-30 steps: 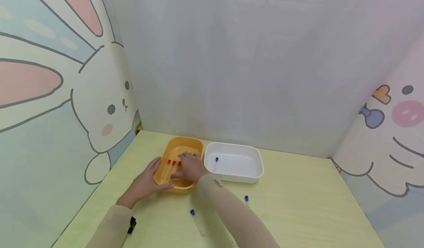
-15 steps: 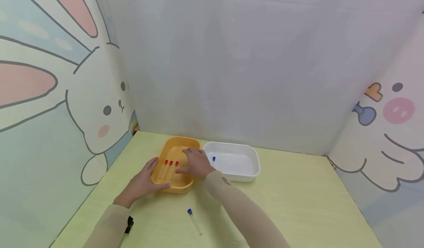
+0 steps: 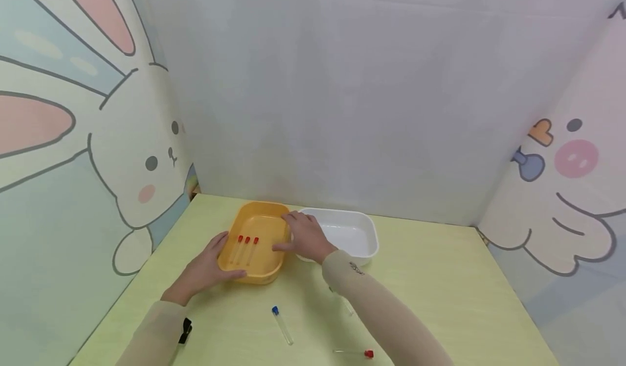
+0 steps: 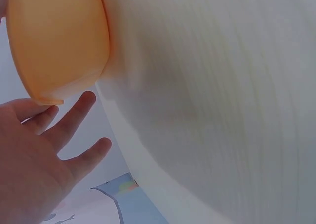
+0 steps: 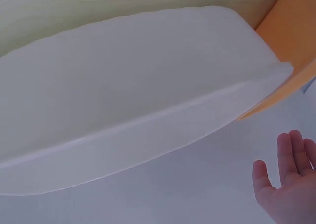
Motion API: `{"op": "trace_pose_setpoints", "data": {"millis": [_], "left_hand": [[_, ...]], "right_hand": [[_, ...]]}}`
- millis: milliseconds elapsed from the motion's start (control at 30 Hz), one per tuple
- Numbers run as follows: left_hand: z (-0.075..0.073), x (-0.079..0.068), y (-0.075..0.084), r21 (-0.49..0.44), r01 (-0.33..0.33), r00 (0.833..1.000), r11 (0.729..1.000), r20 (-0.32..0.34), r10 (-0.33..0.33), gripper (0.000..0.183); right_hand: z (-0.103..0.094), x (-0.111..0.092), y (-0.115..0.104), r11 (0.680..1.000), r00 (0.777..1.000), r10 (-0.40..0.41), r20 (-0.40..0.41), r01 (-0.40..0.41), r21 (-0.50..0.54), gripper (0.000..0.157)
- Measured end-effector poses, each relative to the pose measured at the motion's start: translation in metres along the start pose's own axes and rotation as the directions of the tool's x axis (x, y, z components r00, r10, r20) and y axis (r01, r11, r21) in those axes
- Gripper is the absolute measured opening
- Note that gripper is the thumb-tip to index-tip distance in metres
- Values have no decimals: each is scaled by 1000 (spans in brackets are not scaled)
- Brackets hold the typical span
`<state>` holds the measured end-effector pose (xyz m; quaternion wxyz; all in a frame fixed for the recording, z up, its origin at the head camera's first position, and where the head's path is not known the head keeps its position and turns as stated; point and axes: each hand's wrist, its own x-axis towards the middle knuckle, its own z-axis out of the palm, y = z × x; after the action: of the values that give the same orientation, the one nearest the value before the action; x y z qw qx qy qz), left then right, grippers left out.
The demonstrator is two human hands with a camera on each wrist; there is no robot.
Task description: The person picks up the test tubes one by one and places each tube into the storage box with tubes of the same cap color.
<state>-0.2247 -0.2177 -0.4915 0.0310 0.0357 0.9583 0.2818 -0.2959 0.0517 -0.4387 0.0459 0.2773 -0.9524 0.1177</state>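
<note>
My left hand (image 3: 202, 271) spans the near-left corner of a yellow-orange tray (image 3: 266, 271), its thumb along the front rim and its fingers spread at the left side. In the left wrist view, the fingers (image 4: 71, 120) are mostly straight, with some touching the tray's edge. Three red-capped test tubes (image 3: 248, 240) lie side by side inside this tray. My right hand (image 3: 308, 238) hovers over where the yellow tray meets a white tray (image 3: 370, 241), fingers and thumb apart, holding nothing. That hand covers the white tray's left part.
A blue-capped test tube (image 3: 282, 325) lies on the table (image 3: 440, 290) in front of the trays. Near the front lies a red-capped test tube (image 3: 354, 352). Another clear tube (image 3: 348, 307) is partly hidden by the right sleeve. A grey-white curtain (image 3: 337, 94) hangs behind.
The right hand has drawn back rightward out of the yellow tray, leaving three red-capped tubes in full view. It now hides the blue-capped tube in the white tray. The left hand stays at its corner.
</note>
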Motion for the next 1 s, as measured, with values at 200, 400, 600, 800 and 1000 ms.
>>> {"op": "trace_pose_setpoints", "data": {"millis": [200,400,600,800,1000], "left_hand": [[1,2,2,6,15,1000,1000,23,-15,125],[0,3,0,3,0,1000,1000,26,0,127],[-2,4,-4,1,-9,1000,1000,14,9,127],[-3,5,-3,1,2,1000,1000,20,-2,129],[-1,3,0,-5,-12,1000,1000,20,12,127]], "right_hand": [[-11,-18,22,1000,999,3,-39,-3,1,85],[-21,-39,41,999,998,29,-55,-28,22,84],[-27,-57,54,998,996,42,-81,-39,42,83],[-33,-78,64,997,993,60,-99,-54,56,81],[-35,-105,73,999,987,35,-154,-30,35,77]]}}
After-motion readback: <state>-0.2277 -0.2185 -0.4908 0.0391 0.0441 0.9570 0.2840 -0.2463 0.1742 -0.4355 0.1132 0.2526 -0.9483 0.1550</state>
